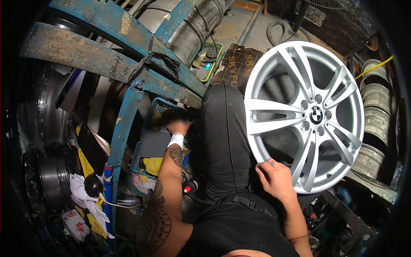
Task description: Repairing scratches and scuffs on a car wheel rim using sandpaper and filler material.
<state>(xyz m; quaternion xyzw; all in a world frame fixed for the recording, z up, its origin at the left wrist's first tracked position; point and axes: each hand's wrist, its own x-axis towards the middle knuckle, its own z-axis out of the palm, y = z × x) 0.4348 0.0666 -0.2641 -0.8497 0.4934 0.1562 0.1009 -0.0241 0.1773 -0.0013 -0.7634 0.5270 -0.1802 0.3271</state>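
Nearest us, our left knee (224, 128) in dark trousers stands beside a silver split-spoke alloy wheel (313, 128), which sits on our right with its outer face toward our eyes. Our right hand (276, 177) touches its lower-left rim with the fingers curled; whether they clasp the edge or merely lean on it, we cannot tell. Our left hand (179, 127), a white band (176, 140) at the wrist, reaches down at the blue plastic basket (159, 104); its fingers are lost in shadow, so we cannot say whether they hold anything.

To manage this reach well, we judge, we should press the right hand evenly on the rim so that the wheel cannot tip or roll, feel about gently with the left, and lift it clear of the knee so that nothing scrapes the silver face.

What bears the wheel from beneath is hidden. A grey panel (155, 144) and a yellow cloth (155, 165) cover much of what lies under them. Farther off, the blue steel rack (128, 107) sinks into darkness at the left, the stacked rims (376, 96) bend at the right, and a fan grille (325, 3) is cut off at the top.
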